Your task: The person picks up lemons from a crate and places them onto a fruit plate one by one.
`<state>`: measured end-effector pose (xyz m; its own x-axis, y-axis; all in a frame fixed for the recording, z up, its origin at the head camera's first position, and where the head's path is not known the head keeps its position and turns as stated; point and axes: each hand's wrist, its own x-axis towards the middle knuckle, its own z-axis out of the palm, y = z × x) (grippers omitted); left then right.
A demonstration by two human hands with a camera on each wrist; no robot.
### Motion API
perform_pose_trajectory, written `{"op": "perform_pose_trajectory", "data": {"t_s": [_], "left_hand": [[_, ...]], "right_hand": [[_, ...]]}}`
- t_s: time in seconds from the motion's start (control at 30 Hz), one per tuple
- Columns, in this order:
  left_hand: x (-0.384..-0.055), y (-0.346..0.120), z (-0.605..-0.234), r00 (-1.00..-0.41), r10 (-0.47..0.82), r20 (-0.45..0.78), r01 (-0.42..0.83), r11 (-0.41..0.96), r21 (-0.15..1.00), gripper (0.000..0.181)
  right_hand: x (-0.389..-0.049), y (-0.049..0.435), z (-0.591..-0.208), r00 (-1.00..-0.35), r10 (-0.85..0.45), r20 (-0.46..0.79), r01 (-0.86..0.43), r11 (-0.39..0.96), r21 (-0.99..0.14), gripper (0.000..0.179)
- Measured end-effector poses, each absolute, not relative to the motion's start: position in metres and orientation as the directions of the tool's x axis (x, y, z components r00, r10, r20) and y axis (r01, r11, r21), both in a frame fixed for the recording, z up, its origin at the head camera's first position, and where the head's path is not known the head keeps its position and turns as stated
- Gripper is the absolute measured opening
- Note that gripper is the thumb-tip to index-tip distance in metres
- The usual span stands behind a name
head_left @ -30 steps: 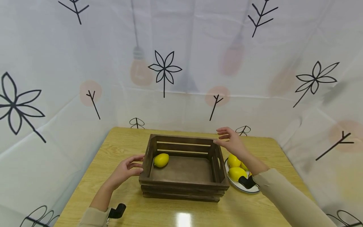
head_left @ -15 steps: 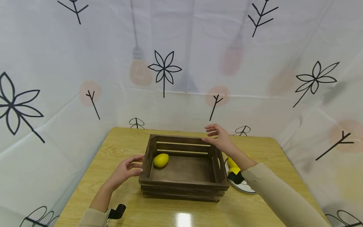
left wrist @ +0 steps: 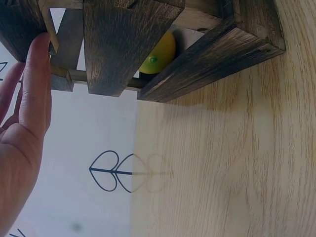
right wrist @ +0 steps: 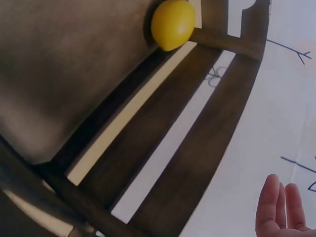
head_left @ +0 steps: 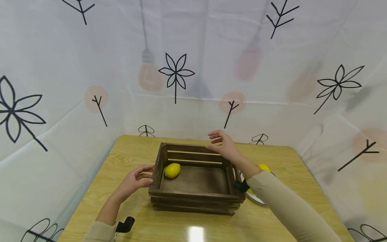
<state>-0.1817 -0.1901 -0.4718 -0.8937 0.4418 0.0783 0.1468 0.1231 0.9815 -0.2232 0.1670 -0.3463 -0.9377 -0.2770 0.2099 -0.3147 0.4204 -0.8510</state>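
A dark brown slatted wooden crate stands mid-table, and one yellow lemon lies inside near its left end. My left hand is at the crate's left end, its fingertips right at the outer slats. In the left wrist view the fingers lie straight along the wood beside the handle cut-out. Holding nothing, my right hand is raised over the crate's back right corner with loosely bent fingers. The right wrist view shows its fingertips outside the back slats and the same lemon in the far corner.
Right of the crate is a white blue-rimmed plate with lemons, largely hidden by my right forearm. The light wooden table meets a white patterned curtain at the back and sides. Black straps circle both wrists.
My right hand has moved left from near the crate's right end to over its back right part, and its forearm covers more of the plate. The left hand, crate and lemon stay put.
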Motion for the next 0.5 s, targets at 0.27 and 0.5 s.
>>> {"op": "perform_pose_trajectory", "data": {"t_s": [0.27,0.5], "left_hand": [[-0.182,-0.189,-0.471,-0.896,0.438,0.076,0.147,0.132,0.980,0.056],[-0.181,-0.190,-0.471,-0.899,0.434,0.064,0.133,0.131,0.983,0.057]], "right_hand": [[-0.245,0.159,-0.370,-0.939,-0.287,0.193,-0.299,0.398,-0.867,0.044],[-0.258,0.149,-0.388,-0.928,-0.330,0.172,-0.294,0.365,-0.883,0.043]]}}
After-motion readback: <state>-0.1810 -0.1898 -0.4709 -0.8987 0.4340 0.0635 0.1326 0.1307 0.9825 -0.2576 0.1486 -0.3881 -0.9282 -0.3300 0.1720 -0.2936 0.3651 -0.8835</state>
